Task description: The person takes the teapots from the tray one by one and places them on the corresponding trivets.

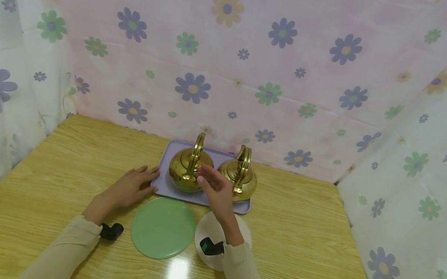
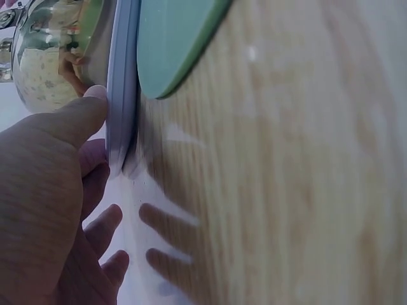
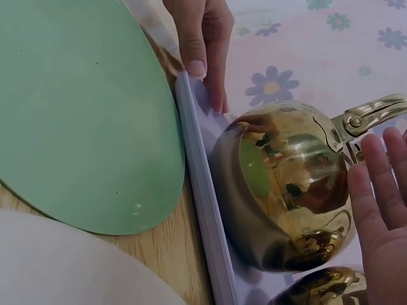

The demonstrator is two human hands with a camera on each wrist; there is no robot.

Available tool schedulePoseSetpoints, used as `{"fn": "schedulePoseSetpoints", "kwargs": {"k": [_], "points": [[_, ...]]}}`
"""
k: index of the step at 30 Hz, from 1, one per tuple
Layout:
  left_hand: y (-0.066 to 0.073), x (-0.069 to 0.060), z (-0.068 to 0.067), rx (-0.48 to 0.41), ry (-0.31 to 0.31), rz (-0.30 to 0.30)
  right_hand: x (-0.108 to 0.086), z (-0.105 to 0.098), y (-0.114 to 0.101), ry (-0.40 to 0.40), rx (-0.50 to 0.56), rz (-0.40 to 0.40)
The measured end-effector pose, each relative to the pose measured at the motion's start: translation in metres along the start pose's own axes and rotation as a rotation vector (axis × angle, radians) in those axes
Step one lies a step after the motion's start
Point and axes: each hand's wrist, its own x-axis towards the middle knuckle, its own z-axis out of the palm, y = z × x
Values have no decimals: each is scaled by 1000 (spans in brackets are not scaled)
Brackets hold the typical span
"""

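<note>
Two shiny gold kettles (image 1: 182, 175) with raised handles stand side by side on a lilac tray (image 1: 161, 188). My left hand (image 1: 132, 187) is at the tray's left end, fingers spread; its thumb touches the rim near the front corner. In the left wrist view, the other fingers of the left hand (image 2: 44, 190) are loosely bent beside that corner. My right hand (image 1: 216, 190), fingers extended, is in front of the kettles, close to the left kettle's handle (image 3: 375, 115). Nothing is in its grasp, and it partly covers the right kettle (image 1: 248, 184).
A green round plate (image 1: 163, 228) lies in front of the tray. Right of it, a white round plate (image 1: 206, 224) is partly beneath my right forearm. The wooden table (image 1: 298, 252) is bounded by flower-patterned curtains (image 1: 239, 72) behind and at both sides.
</note>
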Motion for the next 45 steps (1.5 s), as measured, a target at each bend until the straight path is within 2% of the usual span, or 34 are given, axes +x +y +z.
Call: {"fn": "schedulePoseSetpoints", "kwargs": {"k": [5,15,27,37,45], "points": [[0,0,1,-2,4,0,3,2,-1,-8,2,20],[-4,0,3,-18,-6,-31,11,5,-2,2,-10,0],[-5,0,2,-56,5,-28,19,11,-3,-9,-23,-10],[-2,0,1,-53,14,-25,24,12,-9,-21,-36,20],[-3,-1,2,-67,28,-18,29,14,-10,-35,-1,45]]}}
